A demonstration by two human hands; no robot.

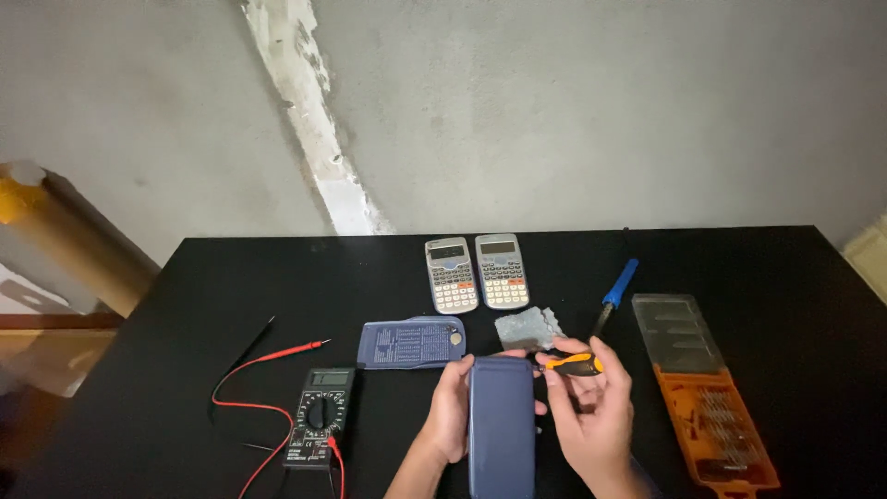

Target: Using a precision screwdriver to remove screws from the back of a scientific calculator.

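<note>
Left hand [450,407] is clamped on the blue calculator back [501,425], and the right hand [591,407] pinches an orange screwdriver [573,364]. If the tip slips, it'll probably gouge the plastic or jab a finger.

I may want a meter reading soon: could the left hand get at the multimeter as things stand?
Probably yes, once freed. The left hand holds a blue calculator case, so it must let go first. The multimeter lies just to its left on the black table, with only its red leads around it.
</note>
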